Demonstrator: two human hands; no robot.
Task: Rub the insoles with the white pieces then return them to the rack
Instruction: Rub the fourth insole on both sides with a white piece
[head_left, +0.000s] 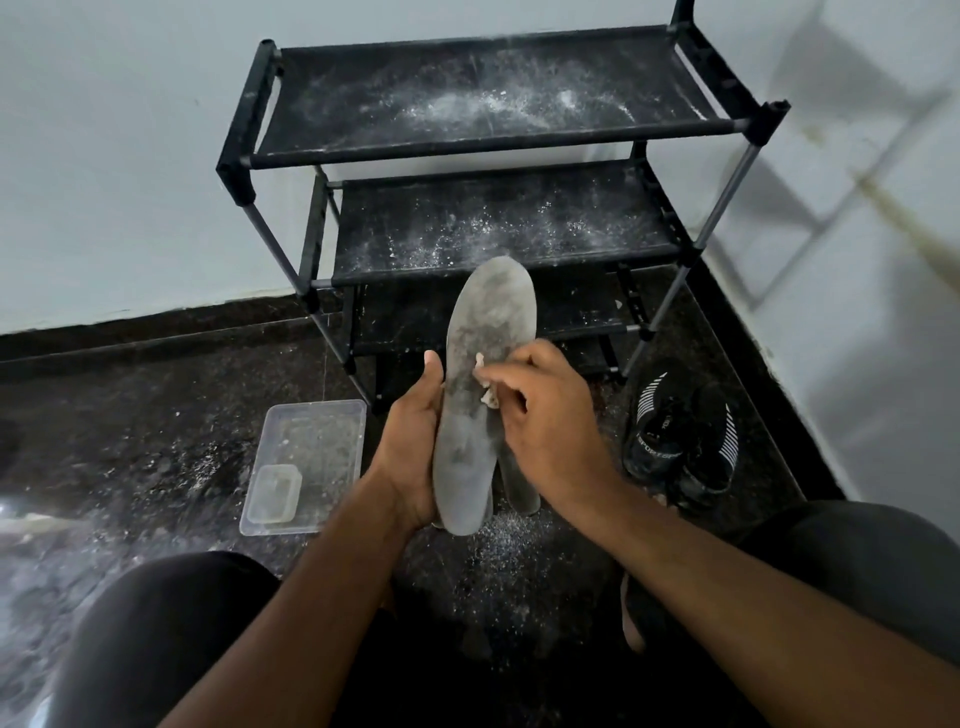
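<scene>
Grey insole (478, 364) gripped at heel end by left hand (410, 447), toe toward rack (488, 140) | right hand (545, 415) pinched white piece (485, 387) against its surface | second insole (519, 483) partly hidden behind | plastic tray (306, 457) left, black shoes (680, 441) right

A dusty grey insole (480, 374) smudged with darker patches meets a white piece (485, 382), before a black rack (498, 140) speckled with white powder, a clear plastic tray (306, 462), black shoes (680, 441) striped in white, and a dark flecked floor (156, 415).
</scene>
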